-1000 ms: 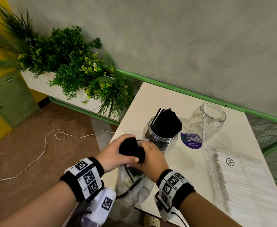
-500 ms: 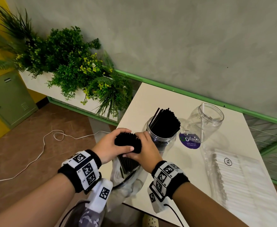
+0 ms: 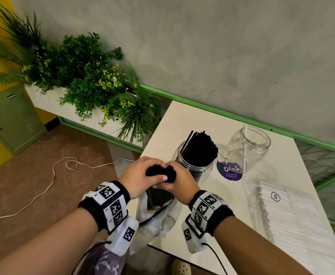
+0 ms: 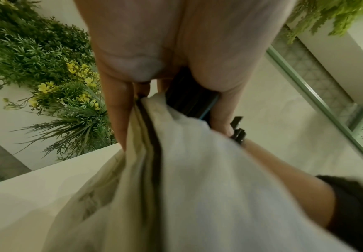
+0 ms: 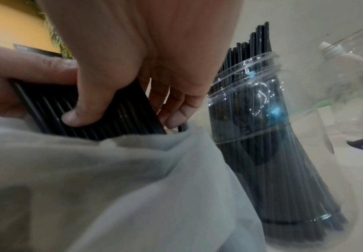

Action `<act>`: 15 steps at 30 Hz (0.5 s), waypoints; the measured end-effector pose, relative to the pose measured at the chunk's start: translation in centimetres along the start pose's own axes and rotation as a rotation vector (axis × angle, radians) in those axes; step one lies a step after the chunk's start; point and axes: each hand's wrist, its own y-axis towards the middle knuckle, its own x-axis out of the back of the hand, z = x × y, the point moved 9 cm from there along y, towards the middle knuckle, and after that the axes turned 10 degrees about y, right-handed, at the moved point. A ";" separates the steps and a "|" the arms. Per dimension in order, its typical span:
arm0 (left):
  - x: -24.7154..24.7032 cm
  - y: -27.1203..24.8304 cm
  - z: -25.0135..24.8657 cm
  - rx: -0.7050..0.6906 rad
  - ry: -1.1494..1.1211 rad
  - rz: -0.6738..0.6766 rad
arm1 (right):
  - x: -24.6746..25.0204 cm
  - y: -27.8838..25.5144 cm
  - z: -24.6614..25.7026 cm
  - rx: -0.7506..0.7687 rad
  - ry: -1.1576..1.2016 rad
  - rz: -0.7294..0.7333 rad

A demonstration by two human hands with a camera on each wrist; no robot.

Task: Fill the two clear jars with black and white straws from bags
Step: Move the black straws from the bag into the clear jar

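Both hands grip one bundle of black straws (image 3: 159,192) that sticks up out of a crumpled clear bag (image 3: 156,217) at the table's front left corner. My left hand (image 3: 143,175) wraps the bundle's top from the left, and my right hand (image 3: 177,180) wraps it from the right. In the right wrist view the thumb (image 5: 85,109) presses on the black straws (image 5: 103,116) above the bag (image 5: 111,179). A clear jar (image 3: 195,165) packed with black straws stands just behind the hands. A second clear jar (image 3: 248,149) to its right holds one white straw.
A flat bag of white straws (image 3: 287,213) lies on the right of the white table (image 3: 182,124). A round purple lid (image 3: 229,171) lies between the jars. Green plants (image 3: 87,82) stand left of the table, and a white cable (image 3: 49,181) runs over the floor.
Both hands have lifted the black straw bundle further up out of the bag and a little toward the filled jar.
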 end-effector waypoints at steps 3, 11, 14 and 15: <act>0.3 0.1 0.1 0.006 0.024 -0.018 | 0.1 -0.4 -0.4 -0.024 0.054 0.045; 0.3 0.0 -0.2 -0.003 0.046 -0.016 | 0.9 -1.0 -0.9 -0.068 0.171 -0.050; 0.2 0.0 -0.2 -0.007 0.052 -0.003 | 1.3 -1.4 -1.4 -0.106 0.261 -0.114; 0.2 -0.1 -0.2 -0.004 0.052 -0.003 | 1.5 -1.6 -1.4 -0.110 0.290 -0.139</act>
